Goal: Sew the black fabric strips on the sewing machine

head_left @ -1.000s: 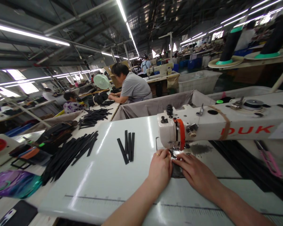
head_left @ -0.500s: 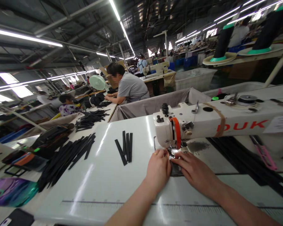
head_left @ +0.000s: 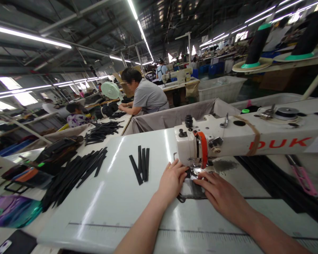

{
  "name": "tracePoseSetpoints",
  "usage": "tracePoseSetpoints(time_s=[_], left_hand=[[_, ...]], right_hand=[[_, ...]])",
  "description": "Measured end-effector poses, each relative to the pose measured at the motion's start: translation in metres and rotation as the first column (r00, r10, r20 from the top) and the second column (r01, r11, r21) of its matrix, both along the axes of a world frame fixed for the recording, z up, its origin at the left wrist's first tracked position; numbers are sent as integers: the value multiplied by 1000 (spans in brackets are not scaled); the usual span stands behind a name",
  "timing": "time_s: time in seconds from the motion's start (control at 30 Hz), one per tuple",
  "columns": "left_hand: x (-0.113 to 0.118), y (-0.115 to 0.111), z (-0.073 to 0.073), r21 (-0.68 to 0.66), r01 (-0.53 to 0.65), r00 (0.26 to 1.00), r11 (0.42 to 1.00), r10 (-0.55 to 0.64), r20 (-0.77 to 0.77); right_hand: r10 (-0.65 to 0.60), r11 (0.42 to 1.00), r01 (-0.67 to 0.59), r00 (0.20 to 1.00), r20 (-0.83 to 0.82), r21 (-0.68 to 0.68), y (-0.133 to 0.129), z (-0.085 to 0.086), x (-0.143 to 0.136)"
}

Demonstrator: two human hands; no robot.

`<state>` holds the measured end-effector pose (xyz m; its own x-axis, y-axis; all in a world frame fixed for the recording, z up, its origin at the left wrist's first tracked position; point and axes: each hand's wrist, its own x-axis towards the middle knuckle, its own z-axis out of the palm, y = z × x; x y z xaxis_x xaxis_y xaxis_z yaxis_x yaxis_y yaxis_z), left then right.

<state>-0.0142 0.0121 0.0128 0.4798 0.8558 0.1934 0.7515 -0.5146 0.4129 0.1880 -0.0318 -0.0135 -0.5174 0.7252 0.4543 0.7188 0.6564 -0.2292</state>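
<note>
A white sewing machine [head_left: 275, 135] with an orange band stands over the table, its presser foot [head_left: 195, 171] low above the metal plate [head_left: 192, 189]. My left hand [head_left: 171, 181] is just left of the foot, fingers bent together on a short black strip [head_left: 188, 173], mostly hidden by the fingers and foot. My right hand [head_left: 221, 190] lies to the right of the foot, fingers stretched out with the tips near the needle area. Nothing can be seen held in it. Several loose black strips [head_left: 143, 164] lie on the tabletop to the left.
A large pile of black strips [head_left: 71, 176] covers the left side, with another bunch [head_left: 102, 132] behind. Long black strips [head_left: 272, 183] and pink-handled scissors [head_left: 303, 178] lie under the machine arm. A phone [head_left: 18, 242] is at the lower left. A co-worker [head_left: 149, 95] bends over a table beyond.
My left hand has shifted slightly left and up, uncovering more of the metal plate and a dark piece at the fingertips. The right hand stays close to the foot. The view has moved a little.
</note>
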Motion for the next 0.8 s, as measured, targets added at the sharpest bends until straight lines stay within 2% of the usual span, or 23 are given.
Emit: tracePoseSetpoints(time_s=[0.33,0.5,0.67,0.8], left_hand=[[-1,0,-2,-49,-11,1000,999,12,27],[-6,1,3,-105,22,998,994,-16,57],[-22,-1,13,-159,147,988,976,-136,74],[-35,-5,19,-152,131,991,980,-124,51]], right_hand=[[-12,995,7,999,48,101,1,1,0],[-19,988,8,997,68,155,1,3,-1],[-61,992,48,991,117,115,2,1,-6],[-99,993,88,983,154,75,2,0,-11]])
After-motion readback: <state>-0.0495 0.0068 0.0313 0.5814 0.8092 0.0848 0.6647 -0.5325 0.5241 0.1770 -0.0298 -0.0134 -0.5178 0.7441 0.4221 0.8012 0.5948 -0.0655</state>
